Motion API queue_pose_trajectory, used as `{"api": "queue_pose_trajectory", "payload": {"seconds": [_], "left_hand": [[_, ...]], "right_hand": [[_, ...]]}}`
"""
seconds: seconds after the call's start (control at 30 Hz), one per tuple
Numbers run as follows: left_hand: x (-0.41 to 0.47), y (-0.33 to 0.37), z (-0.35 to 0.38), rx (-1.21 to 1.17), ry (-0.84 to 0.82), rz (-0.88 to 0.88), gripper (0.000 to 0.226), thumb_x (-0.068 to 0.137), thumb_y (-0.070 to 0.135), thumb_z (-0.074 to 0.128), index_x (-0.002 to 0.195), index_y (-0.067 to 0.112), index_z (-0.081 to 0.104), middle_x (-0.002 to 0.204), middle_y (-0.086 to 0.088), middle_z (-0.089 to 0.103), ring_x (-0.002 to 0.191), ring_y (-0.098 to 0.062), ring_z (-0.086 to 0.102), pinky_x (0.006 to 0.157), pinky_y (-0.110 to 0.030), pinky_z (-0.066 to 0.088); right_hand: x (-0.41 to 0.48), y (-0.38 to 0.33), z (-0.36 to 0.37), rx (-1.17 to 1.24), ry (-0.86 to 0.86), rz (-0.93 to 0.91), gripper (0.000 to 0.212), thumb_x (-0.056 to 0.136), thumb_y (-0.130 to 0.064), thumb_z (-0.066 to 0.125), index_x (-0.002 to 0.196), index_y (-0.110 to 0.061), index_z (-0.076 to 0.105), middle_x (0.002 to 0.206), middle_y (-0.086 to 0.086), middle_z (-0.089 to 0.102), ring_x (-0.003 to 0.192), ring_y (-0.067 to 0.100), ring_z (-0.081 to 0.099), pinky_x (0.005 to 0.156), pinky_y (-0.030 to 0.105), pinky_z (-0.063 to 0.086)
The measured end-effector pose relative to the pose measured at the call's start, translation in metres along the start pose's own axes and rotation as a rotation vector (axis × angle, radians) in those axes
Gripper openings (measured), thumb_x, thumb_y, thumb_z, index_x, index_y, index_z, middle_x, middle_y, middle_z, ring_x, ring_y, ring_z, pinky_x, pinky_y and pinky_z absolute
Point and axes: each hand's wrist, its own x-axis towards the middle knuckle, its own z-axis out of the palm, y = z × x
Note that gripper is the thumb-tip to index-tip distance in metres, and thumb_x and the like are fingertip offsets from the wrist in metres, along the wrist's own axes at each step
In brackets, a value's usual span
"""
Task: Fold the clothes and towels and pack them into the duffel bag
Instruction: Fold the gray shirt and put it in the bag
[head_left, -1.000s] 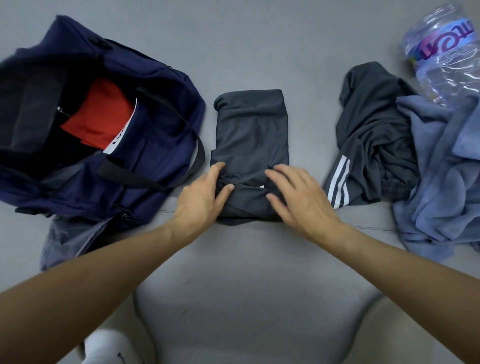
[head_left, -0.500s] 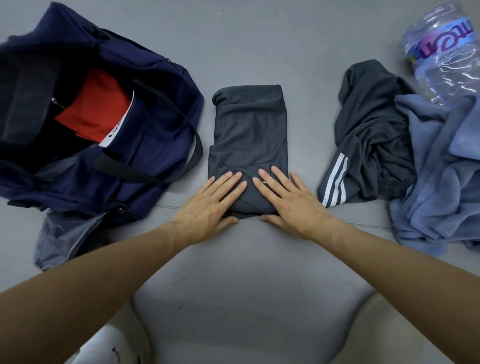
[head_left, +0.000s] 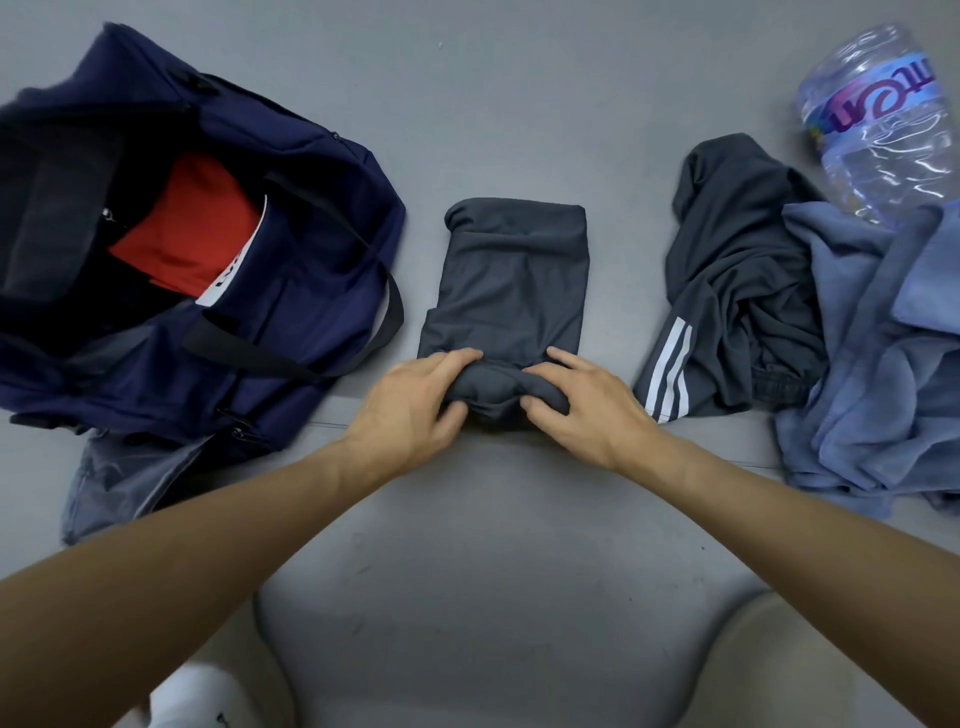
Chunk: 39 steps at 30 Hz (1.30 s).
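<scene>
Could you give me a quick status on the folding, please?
Left hand and right hand both grip near edge of dark grey garment. Duffel bag open at its left. Nothing between them.

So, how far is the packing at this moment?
Done: a red garment lies inside the open duffel bag. In hand: the left hand and right hand grip the near end of the folded dark grey garment. Left: the striped dark garment and the blue towel lie crumpled on the right, not yet folded.
</scene>
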Motion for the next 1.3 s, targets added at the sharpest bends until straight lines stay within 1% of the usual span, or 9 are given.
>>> {"api": "queue_pose_trajectory", "payload": {"seconds": [0.1,0.27,0.43,0.6,0.7,0.83,1.03,1.17,1.3], "left_hand": [[0.007,0.004,-0.009,-0.018,0.004,-0.074,0.051,0.087,0.033,0.049,0.137,0.032,0.045,0.119,0.002,0.069,0.103,-0.025,0.063,0.085,-0.039,0.05],[0.016,0.002,-0.016,-0.146,-0.055,-0.215,0.038,0.095,0.04,0.052,0.132,0.038,0.043,0.106,0.002,0.07,0.093,-0.026,0.064,0.083,-0.037,0.048],[0.011,-0.004,-0.008,-0.215,-0.055,-0.422,0.045,0.096,0.055,0.052,0.137,0.037,0.043,0.106,-0.008,0.066,0.105,-0.031,0.06,0.091,-0.041,0.047],[0.018,0.003,-0.006,-0.205,-0.012,-0.476,0.048,0.093,0.056,0.057,0.135,0.035,0.045,0.11,-0.009,0.068,0.107,-0.033,0.061,0.092,-0.041,0.048],[0.015,0.007,-0.005,-0.146,-0.058,-0.45,0.051,0.092,0.058,0.055,0.136,0.036,0.043,0.105,-0.008,0.068,0.104,-0.033,0.063,0.089,-0.041,0.049],[0.009,0.003,-0.005,-0.005,0.004,-0.392,0.054,0.092,0.057,0.058,0.138,0.031,0.046,0.12,-0.003,0.064,0.107,-0.029,0.061,0.087,-0.042,0.05],[0.005,0.001,-0.002,0.383,0.153,0.441,0.034,0.092,0.021,0.062,0.125,0.013,0.062,0.123,-0.006,0.061,0.117,-0.03,0.055,0.098,-0.042,0.042],[-0.003,-0.013,0.008,0.362,-0.141,0.219,0.081,0.092,0.061,0.053,0.156,0.017,0.03,0.158,-0.011,0.035,0.147,-0.03,0.031,0.12,-0.044,0.028],[0.0,-0.02,0.007,0.356,-0.249,0.165,0.091,0.089,0.064,0.054,0.161,0.025,0.013,0.166,-0.007,0.018,0.152,-0.027,0.019,0.122,-0.046,0.024]], "right_hand": [[-0.007,0.0,-0.007,-0.089,-0.13,-0.033,0.069,0.082,-0.061,0.067,0.143,-0.041,0.041,0.148,-0.012,0.045,0.144,0.009,0.029,0.108,0.027,0.033],[-0.002,-0.001,-0.007,0.18,-0.003,0.2,0.034,0.091,-0.044,0.062,0.124,-0.037,0.054,0.102,-0.003,0.068,0.098,0.022,0.062,0.082,0.033,0.049],[0.001,0.0,-0.003,0.058,0.074,0.279,0.047,0.098,-0.048,0.054,0.14,-0.031,0.045,0.098,0.0,0.063,0.097,0.025,0.058,0.082,0.036,0.046],[-0.006,-0.004,0.013,-0.432,0.333,-0.361,0.059,0.098,-0.041,0.049,0.151,-0.016,0.04,0.159,0.011,0.034,0.147,0.031,0.03,0.118,0.05,0.029],[-0.009,-0.006,0.028,-0.619,0.109,-0.532,0.064,0.1,-0.046,0.044,0.157,-0.02,0.028,0.165,0.011,0.021,0.153,0.031,0.016,0.123,0.052,0.017],[-0.009,0.007,0.034,-0.646,0.007,-0.321,0.074,0.097,-0.057,0.04,0.159,-0.02,0.021,0.166,0.006,0.021,0.153,0.031,0.016,0.121,0.057,0.019],[-0.003,0.022,0.025,-0.642,-0.073,-0.265,0.088,0.095,-0.064,0.04,0.16,-0.027,-0.006,0.169,-0.003,-0.003,0.155,0.024,-0.002,0.123,0.057,0.008],[0.001,0.025,0.026,-0.619,-0.059,-0.266,0.086,0.096,-0.059,0.046,0.16,-0.027,-0.002,0.168,-0.004,0.003,0.155,0.022,0.005,0.124,0.051,0.01],[0.005,0.024,0.022,-0.558,-0.037,-0.256,0.081,0.096,-0.052,0.052,0.16,-0.033,0.005,0.167,-0.007,0.012,0.154,0.02,0.014,0.123,0.048,0.013]]}}
